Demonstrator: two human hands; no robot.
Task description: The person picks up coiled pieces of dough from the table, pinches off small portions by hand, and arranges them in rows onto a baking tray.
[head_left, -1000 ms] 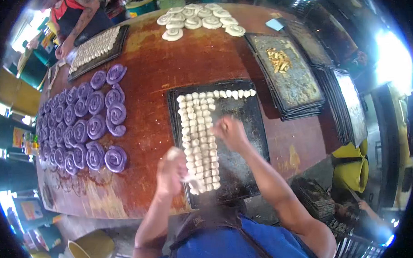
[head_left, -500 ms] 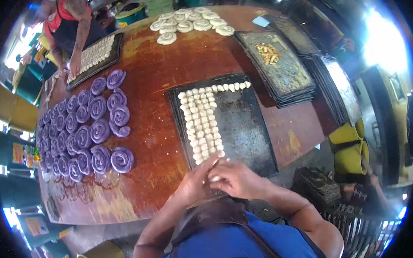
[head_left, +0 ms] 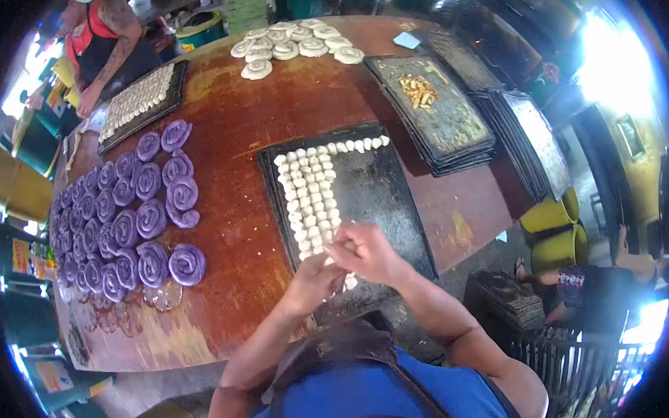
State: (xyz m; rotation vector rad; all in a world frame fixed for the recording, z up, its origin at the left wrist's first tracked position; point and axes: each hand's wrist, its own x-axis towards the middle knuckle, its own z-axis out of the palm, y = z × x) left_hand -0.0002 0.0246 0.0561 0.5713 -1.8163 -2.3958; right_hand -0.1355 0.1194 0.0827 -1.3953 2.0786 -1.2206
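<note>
A dark tray (head_left: pixel 378 200) lies near the table's front edge, with rows of small white dough pieces (head_left: pixel 310 191) on its left part and one line along its far edge. Over the near end of these rows, my left hand (head_left: pixel 316 282) is closed around a bit of white dough, mostly hidden by the fingers. Close against it on the right, my right hand (head_left: pixel 365 253) has its fingers curled at the same dough; what lies inside them is too small to make out.
Purple dough spirals (head_left: pixel 151 219) cover the table's left side; white spirals (head_left: pixel 285 50) lie at the far edge. Stacked trays (head_left: pixel 449 124) stand right, the top one holding browned pieces (head_left: pixel 417 92). A co-worker (head_left: pixel 107 40) stands far left by a filled tray (head_left: pixel 177 85).
Both hands were apart over the tray a second ago and have come together at the near rows. The co-worker's hand has moved back from the far-left tray's near end.
</note>
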